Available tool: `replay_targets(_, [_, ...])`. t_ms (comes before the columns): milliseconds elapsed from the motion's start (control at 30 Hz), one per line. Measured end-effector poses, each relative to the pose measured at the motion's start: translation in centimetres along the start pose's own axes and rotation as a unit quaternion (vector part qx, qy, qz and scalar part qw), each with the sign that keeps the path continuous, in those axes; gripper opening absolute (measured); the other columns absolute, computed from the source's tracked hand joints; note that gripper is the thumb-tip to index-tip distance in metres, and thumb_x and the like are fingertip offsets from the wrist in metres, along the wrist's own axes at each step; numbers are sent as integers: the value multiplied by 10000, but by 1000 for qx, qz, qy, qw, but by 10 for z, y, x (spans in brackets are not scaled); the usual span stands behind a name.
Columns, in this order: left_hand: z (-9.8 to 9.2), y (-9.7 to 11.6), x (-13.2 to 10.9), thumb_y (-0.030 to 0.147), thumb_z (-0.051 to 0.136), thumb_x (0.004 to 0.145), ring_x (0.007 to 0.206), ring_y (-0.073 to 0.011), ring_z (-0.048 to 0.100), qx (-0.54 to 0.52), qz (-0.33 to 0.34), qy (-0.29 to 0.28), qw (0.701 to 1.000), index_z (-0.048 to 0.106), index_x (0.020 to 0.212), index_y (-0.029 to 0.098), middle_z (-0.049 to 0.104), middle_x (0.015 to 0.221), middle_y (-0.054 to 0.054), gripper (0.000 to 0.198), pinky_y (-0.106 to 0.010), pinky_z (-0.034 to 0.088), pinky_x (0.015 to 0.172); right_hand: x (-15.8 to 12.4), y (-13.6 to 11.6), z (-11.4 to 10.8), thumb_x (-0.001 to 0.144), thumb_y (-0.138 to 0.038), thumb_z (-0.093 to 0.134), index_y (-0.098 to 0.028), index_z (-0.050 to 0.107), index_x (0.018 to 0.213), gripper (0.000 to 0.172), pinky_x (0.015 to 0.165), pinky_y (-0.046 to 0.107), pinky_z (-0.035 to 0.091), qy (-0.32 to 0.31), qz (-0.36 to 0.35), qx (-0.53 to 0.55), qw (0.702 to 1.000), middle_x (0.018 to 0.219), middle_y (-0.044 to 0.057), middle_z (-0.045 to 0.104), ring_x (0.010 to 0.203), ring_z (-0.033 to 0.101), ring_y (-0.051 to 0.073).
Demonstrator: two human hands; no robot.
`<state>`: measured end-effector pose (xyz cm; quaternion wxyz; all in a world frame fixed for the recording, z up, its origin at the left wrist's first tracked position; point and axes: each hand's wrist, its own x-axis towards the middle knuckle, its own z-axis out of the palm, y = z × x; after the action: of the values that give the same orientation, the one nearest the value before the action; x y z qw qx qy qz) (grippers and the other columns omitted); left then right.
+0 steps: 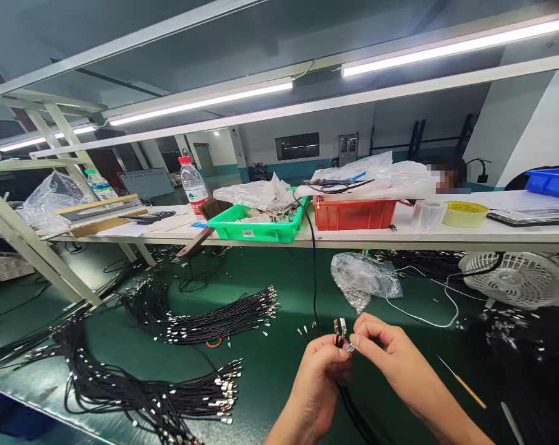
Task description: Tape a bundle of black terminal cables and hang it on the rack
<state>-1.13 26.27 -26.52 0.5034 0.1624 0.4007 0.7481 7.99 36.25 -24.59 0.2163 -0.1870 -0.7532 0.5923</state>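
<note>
My left hand (320, 380) is closed around a few black cables (354, 413), which hang below the fist. Small white and copper-coloured connectors (343, 326) stick up from their ends above the fingers. At the thumb of that hand is a small silver metal connector (350, 348), pinched between the thumb and forefinger of my right hand (386, 349). Its exact kind is too small to make out. On the green mat to the left lie two large bundles, a nearer cable bundle (154, 395) and a farther cable bundle (214, 321), with metal-tipped ends.
Behind my hands lies a clear bag of small metal parts (360, 290). A white fan (516, 278) and a yellow-handled pick (469, 391) are at right. The shelf holds a green bin (256, 232), red bin (354, 215), brush (196, 243), bottle (195, 188) and tape roll (465, 214).
</note>
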Motion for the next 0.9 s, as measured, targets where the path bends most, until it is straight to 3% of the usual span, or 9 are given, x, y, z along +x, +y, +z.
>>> replay_targets(200, [3,2,-1,153,560,601,542,-74,252,-5,1,-6,1000,554,654,92,328,612,17,80,-216,201,524,1,3,-1,813,-332,507,-184,448,607,261,695,260,312,-19,24,68,997,690,-32,399,704,389,133])
replay_targets(400, [0,1,-1,133,544,620,545,-70,264,-15,10,-21,1000,563,682,81,370,646,-1,84,-220,197,525,-2,2,-3,814,-345,501,-182,485,627,248,717,270,331,-26,9,80,996,703,-18,442,723,423,148])
replay_targets(900, [1,-2,-2,208,593,769,495,-54,216,-14,19,-29,999,563,740,84,295,539,51,131,-235,136,504,-5,1,-5,849,-363,449,-198,496,669,249,702,244,364,25,-50,-26,998,753,-9,450,724,455,143])
